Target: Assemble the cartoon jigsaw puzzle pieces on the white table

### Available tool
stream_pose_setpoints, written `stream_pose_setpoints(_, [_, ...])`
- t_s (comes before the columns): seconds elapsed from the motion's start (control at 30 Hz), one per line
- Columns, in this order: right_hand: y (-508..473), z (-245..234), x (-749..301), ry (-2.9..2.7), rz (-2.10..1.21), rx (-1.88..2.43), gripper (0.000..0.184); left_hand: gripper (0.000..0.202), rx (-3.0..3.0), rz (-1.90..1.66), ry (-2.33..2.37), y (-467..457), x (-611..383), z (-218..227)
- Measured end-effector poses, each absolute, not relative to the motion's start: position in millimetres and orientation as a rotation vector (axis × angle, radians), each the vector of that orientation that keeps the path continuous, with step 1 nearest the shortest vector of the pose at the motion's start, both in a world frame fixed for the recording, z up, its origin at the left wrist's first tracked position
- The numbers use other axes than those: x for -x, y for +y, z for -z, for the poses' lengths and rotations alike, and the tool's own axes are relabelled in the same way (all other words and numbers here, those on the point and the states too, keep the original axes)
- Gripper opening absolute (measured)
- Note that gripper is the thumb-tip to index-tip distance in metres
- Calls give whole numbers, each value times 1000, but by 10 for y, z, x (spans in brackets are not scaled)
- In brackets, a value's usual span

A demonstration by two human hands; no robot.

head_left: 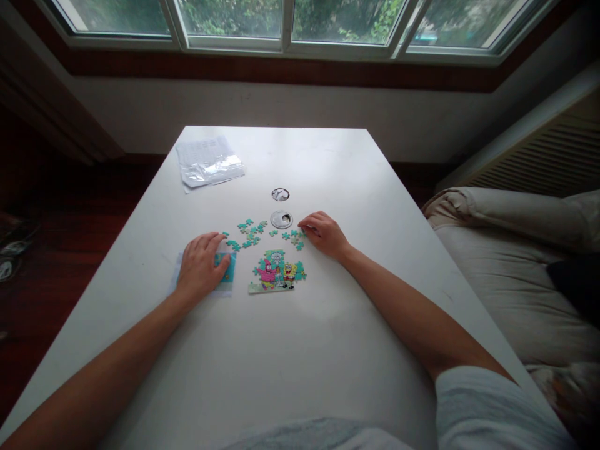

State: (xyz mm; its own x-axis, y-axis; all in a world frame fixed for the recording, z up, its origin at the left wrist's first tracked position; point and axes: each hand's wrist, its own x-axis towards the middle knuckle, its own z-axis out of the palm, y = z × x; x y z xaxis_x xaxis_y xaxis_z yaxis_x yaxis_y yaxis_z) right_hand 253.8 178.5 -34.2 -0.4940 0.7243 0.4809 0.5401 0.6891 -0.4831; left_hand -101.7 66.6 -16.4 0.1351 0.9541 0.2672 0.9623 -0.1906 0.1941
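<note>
A partly joined jigsaw puzzle (277, 272) with a pink, a pale and a yellow cartoon figure lies flat on the white table (300, 356). Loose teal puzzle pieces (250, 236) are scattered behind it. My left hand (199, 264) rests palm down, fingers stretched, over a blue picture card (227, 267) in a clear sleeve, and covers much of it. Its fingertips reach near the leftmost loose pieces. Beside the right group of puzzle pieces (294, 235), my right hand (325, 233) has its fingers curled together; whatever is between the fingertips is hidden.
A crumpled clear plastic bag (209, 161) with paper lies at the table's back left. Two round metal-rimmed fittings, a hole (280, 194) and a cap (281, 219), sit mid-table. A cushioned seat (497, 250) stands to the right, with a window (285, 28) beyond.
</note>
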Motion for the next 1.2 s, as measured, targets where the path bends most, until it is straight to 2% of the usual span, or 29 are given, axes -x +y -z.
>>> stream_pose_setpoints(1.2, [1779,331,-2529,-2226,-343,965,20,44,2368,529,-1962,672,1017,177])
